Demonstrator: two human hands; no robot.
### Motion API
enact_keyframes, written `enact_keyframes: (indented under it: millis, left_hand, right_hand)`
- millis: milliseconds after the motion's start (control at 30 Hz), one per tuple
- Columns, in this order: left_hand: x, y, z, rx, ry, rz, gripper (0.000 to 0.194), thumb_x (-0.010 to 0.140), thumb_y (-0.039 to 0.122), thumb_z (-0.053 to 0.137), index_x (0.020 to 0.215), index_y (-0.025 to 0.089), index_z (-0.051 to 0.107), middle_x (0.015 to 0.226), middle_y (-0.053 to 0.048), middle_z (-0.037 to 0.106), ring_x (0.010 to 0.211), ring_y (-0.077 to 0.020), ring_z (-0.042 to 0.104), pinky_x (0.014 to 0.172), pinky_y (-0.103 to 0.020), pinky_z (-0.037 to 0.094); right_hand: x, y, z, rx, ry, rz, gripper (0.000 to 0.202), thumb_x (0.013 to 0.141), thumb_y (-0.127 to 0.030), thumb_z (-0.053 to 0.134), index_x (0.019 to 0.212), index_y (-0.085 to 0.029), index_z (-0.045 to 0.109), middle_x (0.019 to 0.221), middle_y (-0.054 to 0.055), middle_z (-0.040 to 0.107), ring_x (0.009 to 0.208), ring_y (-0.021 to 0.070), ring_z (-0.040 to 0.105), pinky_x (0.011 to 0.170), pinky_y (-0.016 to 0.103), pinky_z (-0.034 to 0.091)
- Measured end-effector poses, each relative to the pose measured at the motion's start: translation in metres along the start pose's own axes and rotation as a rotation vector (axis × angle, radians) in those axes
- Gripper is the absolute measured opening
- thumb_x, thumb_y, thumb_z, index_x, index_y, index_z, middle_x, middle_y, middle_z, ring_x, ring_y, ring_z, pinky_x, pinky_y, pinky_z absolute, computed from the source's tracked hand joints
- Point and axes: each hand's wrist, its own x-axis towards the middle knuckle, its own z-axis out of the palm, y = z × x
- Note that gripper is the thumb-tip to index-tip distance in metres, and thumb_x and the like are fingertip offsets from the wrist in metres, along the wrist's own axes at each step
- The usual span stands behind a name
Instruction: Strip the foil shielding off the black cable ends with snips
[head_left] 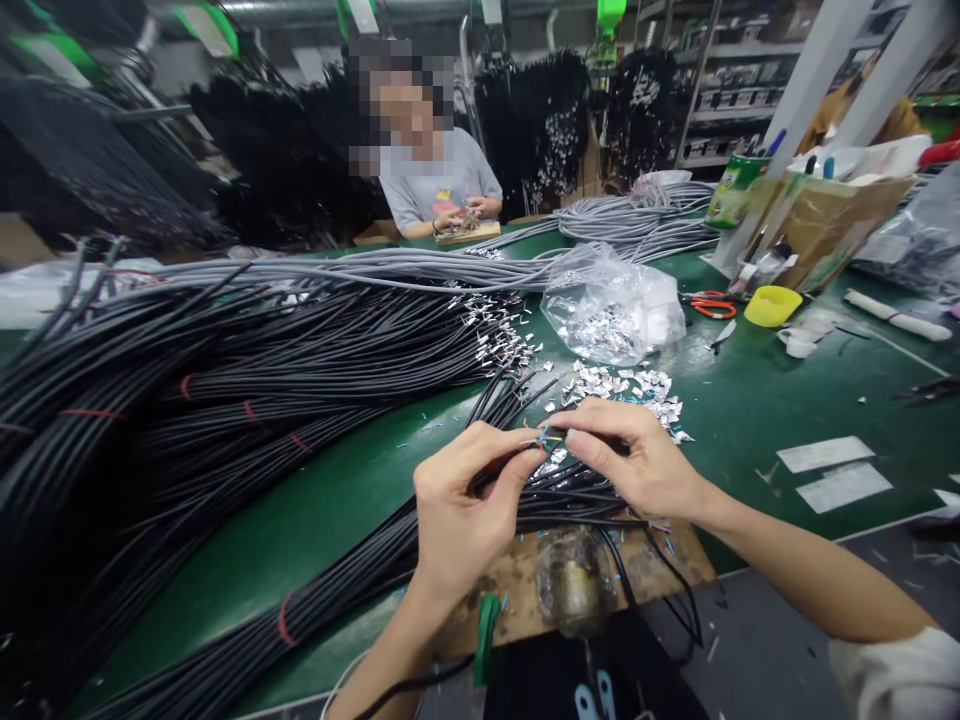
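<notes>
Thin coloured wires (550, 437), blue and yellow among them, show at the end of a black cable between my two hands. My left hand (472, 490) pinches them from the left, thumb against the forefinger. From the other side my right hand (637, 455) pinches the same cable end, its fingertips almost meeting the left ones. The fingers partly hide the cable. Beneath both hands runs a bundle of black cables (360, 580), tied with a red band (286, 620). A wooden board (517, 575) bearing a plastic-wrapped metal device (576, 580) lies just below.
Large stacks of black cables (337, 345) fill the left of the green table (352, 500). Foil scraps (637, 385) and a plastic bag (611, 310) lie beyond my hands. Orange-handled scissors (712, 305) and a yellow tape roll (772, 306) are at right. A co-worker (442, 190) sits opposite.
</notes>
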Motion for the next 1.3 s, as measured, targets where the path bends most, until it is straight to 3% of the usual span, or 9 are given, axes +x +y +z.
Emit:
enact_keyframes:
  millis: [200,900,1133,1300]
  left_hand:
    - [-0.001,0.0,0.001,0.014,0.007,-0.011,0.014,0.076,0.011,0.065,0.085,0.021,0.071,0.071,0.0,0.067,0.058,-0.0102,0.056,0.049,-0.021,0.042]
    - [0.0,0.004,0.003,0.167,0.031,0.067,0.008,0.078,0.011,0.064,0.081,0.017,0.068,0.07,0.0,0.067,0.055,-0.0082,0.055,0.051,-0.021,0.044]
    - [-0.004,0.004,0.008,0.299,0.15,0.021,0.01,0.074,0.019,0.069,0.084,0.017,0.066,0.075,-0.001,0.066,0.064,-0.0105,0.06,0.057,-0.021,0.05]
    - [-0.009,0.001,0.01,0.328,0.171,0.092,0.004,0.075,0.014,0.068,0.077,0.016,0.066,0.066,0.0,0.067,0.057,-0.0097,0.06,0.055,-0.021,0.047]
  right_hand:
    - [0.0,0.0,-0.002,-0.045,-0.009,-0.017,0.024,0.089,-0.027,0.052,0.099,-0.015,0.071,0.074,0.004,0.062,0.063,0.0106,0.054,0.056,0.024,0.04]
    - [0.001,-0.001,0.002,0.089,0.008,0.057,0.021,0.087,-0.027,0.055,0.095,-0.018,0.073,0.079,0.004,0.07,0.069,0.0119,0.059,0.063,0.025,0.046]
    - [-0.003,0.0,0.01,0.033,0.124,0.083,0.021,0.087,-0.026,0.055,0.096,-0.019,0.073,0.081,0.005,0.07,0.071,0.0133,0.06,0.065,0.028,0.047]
    - [-0.006,0.001,0.015,-0.02,0.171,0.067,0.021,0.088,-0.025,0.054,0.098,-0.019,0.072,0.08,0.004,0.069,0.071,0.0131,0.06,0.065,0.027,0.047]
